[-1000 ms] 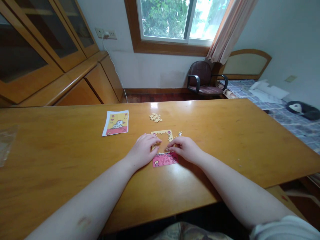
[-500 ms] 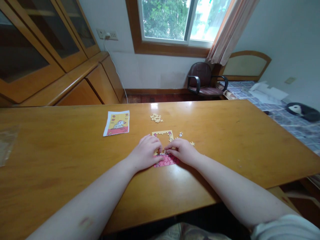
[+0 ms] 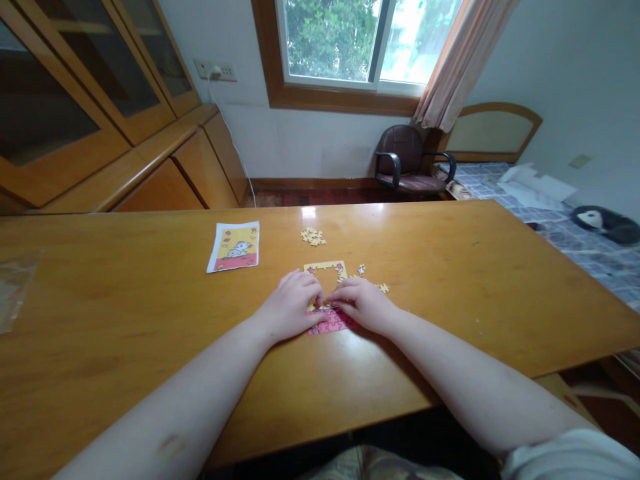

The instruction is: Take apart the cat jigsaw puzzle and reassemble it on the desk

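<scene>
A small jigsaw puzzle (image 3: 326, 269) lies on the wooden table (image 3: 450, 267), with a yellow frame at the top and a pink strip at the bottom. My left hand (image 3: 293, 307) rests on its left side with the fingers curled down onto the pieces. My right hand (image 3: 363, 303) presses on the right side, its fingertips pinched together at the puzzle's middle, almost touching the left hand. What the fingertips hold is too small to make out. Loose pieces (image 3: 383, 288) lie just right of my right hand.
A printed reference picture (image 3: 233, 247) lies to the left. A small heap of puzzle pieces (image 3: 312, 235) sits behind the puzzle. A clear plastic bag (image 3: 13, 287) is at the far left edge. Cabinets, a chair (image 3: 407, 160) and a bed stand beyond the table.
Both hands have drawn closer together over the puzzle's middle. My right hand moved left, which uncovered loose pieces at its right side.
</scene>
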`<state>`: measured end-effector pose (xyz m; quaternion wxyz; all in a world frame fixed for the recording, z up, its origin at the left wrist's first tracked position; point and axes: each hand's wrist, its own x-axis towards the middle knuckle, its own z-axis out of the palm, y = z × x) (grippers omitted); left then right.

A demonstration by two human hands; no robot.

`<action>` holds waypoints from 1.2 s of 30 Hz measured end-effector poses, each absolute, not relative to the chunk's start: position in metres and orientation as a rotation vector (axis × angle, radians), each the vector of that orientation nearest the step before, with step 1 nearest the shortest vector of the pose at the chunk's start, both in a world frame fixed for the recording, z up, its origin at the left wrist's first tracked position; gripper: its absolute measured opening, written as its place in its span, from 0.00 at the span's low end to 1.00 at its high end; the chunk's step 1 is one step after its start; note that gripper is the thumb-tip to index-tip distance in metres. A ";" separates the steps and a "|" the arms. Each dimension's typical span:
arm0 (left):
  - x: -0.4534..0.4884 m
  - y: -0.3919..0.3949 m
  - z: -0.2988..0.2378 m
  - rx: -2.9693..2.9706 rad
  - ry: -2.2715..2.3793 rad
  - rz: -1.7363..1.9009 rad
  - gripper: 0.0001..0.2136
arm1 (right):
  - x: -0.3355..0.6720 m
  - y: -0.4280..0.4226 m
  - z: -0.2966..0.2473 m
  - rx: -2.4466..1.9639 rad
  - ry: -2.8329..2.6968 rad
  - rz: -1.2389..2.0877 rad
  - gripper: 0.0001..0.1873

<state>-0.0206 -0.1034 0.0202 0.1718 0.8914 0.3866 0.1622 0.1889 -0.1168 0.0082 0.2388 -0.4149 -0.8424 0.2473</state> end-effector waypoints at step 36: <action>-0.024 -0.104 0.017 2.544 1.069 0.437 0.08 | 0.200 -0.121 0.016 -1.031 -2.491 0.521 0.13</action>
